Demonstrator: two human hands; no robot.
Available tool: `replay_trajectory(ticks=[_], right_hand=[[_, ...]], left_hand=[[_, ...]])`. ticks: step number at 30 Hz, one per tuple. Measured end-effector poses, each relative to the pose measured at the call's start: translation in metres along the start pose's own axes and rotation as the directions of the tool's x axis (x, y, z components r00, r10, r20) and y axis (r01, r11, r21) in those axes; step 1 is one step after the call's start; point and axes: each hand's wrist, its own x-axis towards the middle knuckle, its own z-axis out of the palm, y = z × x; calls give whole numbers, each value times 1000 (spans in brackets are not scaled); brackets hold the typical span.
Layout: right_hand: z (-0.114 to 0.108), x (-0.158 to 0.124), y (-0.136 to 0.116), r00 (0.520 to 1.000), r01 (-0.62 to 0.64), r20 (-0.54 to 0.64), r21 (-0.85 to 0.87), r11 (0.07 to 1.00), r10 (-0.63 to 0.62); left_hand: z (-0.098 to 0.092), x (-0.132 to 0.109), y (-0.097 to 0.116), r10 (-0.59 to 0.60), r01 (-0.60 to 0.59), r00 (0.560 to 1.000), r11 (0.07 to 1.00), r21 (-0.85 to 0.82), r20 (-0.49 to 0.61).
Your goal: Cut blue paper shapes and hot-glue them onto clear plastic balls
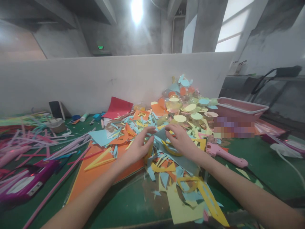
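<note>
A small blue-grey piece of paper (160, 135) is between my two hands, above a heap of cut paper scraps. My left hand (140, 144) comes in from the left, its curved thumb and fingers at the paper's left edge. On the other side, my right hand (179, 139) pinches the paper with thumb and fingers. Yellow, blue and orange paper offcuts (164, 167) lie beneath both hands. Beside the left wrist is an orange sheet (95, 165) with yellow strips (100, 161) on it. A pink glue gun (227, 155) rests by my right forearm.
Paper discs (179, 118) and clear rounded pieces pile up behind the hands. Pink strips (52, 143) and a purple device (30, 183) lie at the left on the green table (135, 203). A pink basket (240, 108) stands at the back right, before a white partition (90, 82).
</note>
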Motion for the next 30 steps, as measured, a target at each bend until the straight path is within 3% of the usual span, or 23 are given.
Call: replay_trajectory(ticks=[6, 18, 30], right_hand=[[3, -4, -2, 993, -8, 119, 178, 984, -14], [7, -7, -4, 978, 169, 97, 151, 974, -185], [9, -8, -3, 966, 243, 51, 153, 958, -253]], left_hand=[[7, -2, 4, 86, -96, 994, 986, 140, 71], [10, -6, 7, 45, -64, 990, 988, 144, 133], [10, -7, 7, 84, -101, 989, 986, 134, 123]])
